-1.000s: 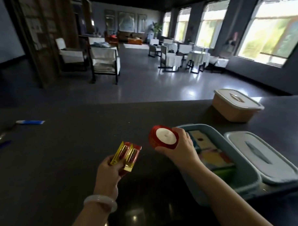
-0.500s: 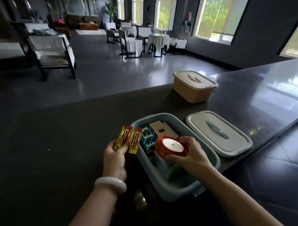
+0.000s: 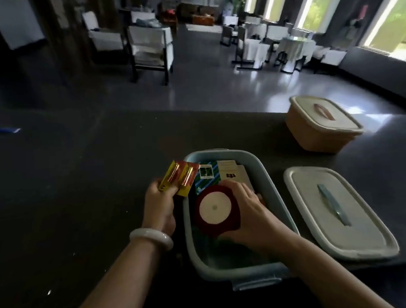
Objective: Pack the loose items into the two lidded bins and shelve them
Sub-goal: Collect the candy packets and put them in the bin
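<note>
An open blue bin stands on the dark counter in front of me, with cards and small packets lying inside. My right hand grips a red ribbon spool with a white face, low inside the bin. My left hand holds a yellow and red battery pack just outside the bin's left rim. The bin's grey lid lies flat to its right. A tan bin with its lid on stands at the back right.
The dark counter stretches left, with a blue object near its far left edge. Beyond the counter lies a room with chairs, covered tables and bright windows. The counter's edge runs close to the grey lid on the right.
My right hand carried the red spool from left of the bin down into it. My left hand brought the battery pack up to the bin's left rim. The view shifted.
</note>
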Demonstrator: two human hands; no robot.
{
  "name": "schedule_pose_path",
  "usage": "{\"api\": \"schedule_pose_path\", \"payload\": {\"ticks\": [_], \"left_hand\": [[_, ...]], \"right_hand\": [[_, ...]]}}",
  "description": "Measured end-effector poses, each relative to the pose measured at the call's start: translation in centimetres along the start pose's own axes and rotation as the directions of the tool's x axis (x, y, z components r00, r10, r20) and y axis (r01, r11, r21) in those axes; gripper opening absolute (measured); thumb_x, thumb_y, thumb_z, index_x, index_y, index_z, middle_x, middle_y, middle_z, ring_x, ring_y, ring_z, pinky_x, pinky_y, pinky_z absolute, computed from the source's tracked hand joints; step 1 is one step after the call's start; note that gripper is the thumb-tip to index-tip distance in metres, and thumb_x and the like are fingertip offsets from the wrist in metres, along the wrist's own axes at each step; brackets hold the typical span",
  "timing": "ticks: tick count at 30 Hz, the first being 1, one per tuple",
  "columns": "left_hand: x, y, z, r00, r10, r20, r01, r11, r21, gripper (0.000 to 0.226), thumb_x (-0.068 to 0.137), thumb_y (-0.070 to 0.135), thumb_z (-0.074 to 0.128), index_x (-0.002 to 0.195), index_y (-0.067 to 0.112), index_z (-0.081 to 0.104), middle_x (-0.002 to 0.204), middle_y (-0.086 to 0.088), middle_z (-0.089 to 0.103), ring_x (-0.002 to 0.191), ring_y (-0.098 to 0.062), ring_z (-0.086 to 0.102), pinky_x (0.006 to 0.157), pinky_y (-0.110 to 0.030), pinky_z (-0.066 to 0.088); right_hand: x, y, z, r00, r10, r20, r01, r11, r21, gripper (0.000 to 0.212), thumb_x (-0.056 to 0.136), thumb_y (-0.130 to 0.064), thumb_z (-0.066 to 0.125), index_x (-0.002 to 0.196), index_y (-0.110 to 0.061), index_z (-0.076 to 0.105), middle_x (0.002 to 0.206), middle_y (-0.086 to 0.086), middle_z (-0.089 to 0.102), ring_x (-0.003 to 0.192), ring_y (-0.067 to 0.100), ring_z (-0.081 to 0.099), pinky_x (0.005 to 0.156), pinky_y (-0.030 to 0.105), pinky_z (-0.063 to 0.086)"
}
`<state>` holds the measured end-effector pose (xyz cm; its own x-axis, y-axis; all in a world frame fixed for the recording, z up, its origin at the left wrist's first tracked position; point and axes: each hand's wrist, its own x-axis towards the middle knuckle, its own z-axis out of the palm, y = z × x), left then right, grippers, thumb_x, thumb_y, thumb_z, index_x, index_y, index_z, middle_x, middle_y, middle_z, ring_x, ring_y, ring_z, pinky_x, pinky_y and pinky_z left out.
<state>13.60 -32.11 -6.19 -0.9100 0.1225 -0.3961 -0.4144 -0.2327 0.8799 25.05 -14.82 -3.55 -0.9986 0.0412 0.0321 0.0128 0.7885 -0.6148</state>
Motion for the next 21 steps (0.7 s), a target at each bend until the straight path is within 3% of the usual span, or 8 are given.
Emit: {"api": "schedule_pose_path", "payload": {"ticks": [3, 7, 11, 14, 18, 21], "left_hand": [[-0.8, -0.1, 0.2, 0.998, 0.011, -0.058, -0.011, 1.0, -0.007, 0.031, 0.09, 0.01, 0.06, 0.12, 0.016, 0.056, 0.105, -0.012, 0.068, 0.095, -0.026, 0.068, 0.078, -0.039, 0.054], [-1.2, -0.2, 0.6, 0.992, 0.051, -0.113, -0.054, 0.998, -0.022, 0.026, 0.09, 0.004, 0.058, 0.115, 0.013, 0.058, 0.1, -0.012, 0.067, 0.088, -0.023, 0.067, 0.067, -0.031, 0.051], [-1.2, -0.7, 1.1, 0.985, 0.099, -0.143, -0.101, 0.995, -0.004, 0.02, 0.087, 0.005, 0.061, 0.105, 0.013, 0.061, 0.101, -0.016, 0.068, 0.093, -0.03, 0.067, 0.084, -0.046, 0.054], [-1.0, -0.9, 1.1, 0.978, 0.121, -0.171, -0.128, 0.991, -0.03, 0.02, 0.085, 0.003, 0.063, 0.099, 0.016, 0.062, 0.099, -0.015, 0.068, 0.095, -0.03, 0.066, 0.085, -0.046, 0.052], [-0.4, -1.4, 1.0, 0.978, 0.133, -0.162, -0.14, 0.99, -0.032, 0.02, 0.084, 0.004, 0.064, 0.096, 0.019, 0.062, 0.098, -0.012, 0.068, 0.091, -0.024, 0.065, 0.077, -0.035, 0.051], [-0.1, -1.4, 0.9, 0.979, 0.131, -0.153, -0.142, 0.988, -0.064, 0.02, 0.084, 0.002, 0.063, 0.095, 0.018, 0.061, 0.099, -0.013, 0.067, 0.092, -0.027, 0.064, 0.083, -0.041, 0.051]], "right_hand": [[0.8, -0.2, -0.1, 0.988, -0.125, 0.089, 0.131, 0.989, -0.063, 0.097, 0.058, -0.046, 0.083, 0.133, -0.049, 0.021, 0.122, -0.035, 0.025, 0.122, -0.004, 0.027, 0.099, 0.022, 0.03], [1.6, -0.5, 0.3, 0.97, -0.163, 0.181, 0.176, 0.983, -0.056, 0.097, 0.062, -0.045, 0.083, 0.138, -0.041, 0.022, 0.129, -0.028, 0.03, 0.124, -0.004, 0.03, 0.105, 0.024, 0.034], [2.1, -0.6, 1.7, 0.958, -0.168, 0.231, 0.191, 0.978, -0.08, 0.098, 0.063, -0.047, 0.082, 0.142, -0.035, 0.025, 0.136, -0.021, 0.033, 0.126, -0.003, 0.029, 0.108, 0.024, 0.032], [2.1, 0.3, 2.1, 0.968, -0.131, 0.215, 0.153, 0.984, -0.089, 0.101, 0.061, -0.049, 0.083, 0.142, -0.037, 0.023, 0.135, -0.024, 0.034, 0.123, -0.008, 0.028, 0.107, 0.02, 0.03], [2.3, 1.3, 2.5, 0.98, -0.079, 0.182, 0.093, 0.993, -0.069, 0.094, 0.06, -0.05, 0.084, 0.131, -0.05, 0.023, 0.121, -0.034, 0.035, 0.112, -0.012, 0.035, 0.093, 0.011, 0.033], [2.4, 1.6, 3.0, 0.982, -0.054, 0.181, 0.07, 0.994, -0.08, 0.088, 0.06, -0.049, 0.084, 0.123, -0.056, 0.023, 0.116, -0.043, 0.03, 0.108, -0.014, 0.037, 0.086, 0.007, 0.034]]}}
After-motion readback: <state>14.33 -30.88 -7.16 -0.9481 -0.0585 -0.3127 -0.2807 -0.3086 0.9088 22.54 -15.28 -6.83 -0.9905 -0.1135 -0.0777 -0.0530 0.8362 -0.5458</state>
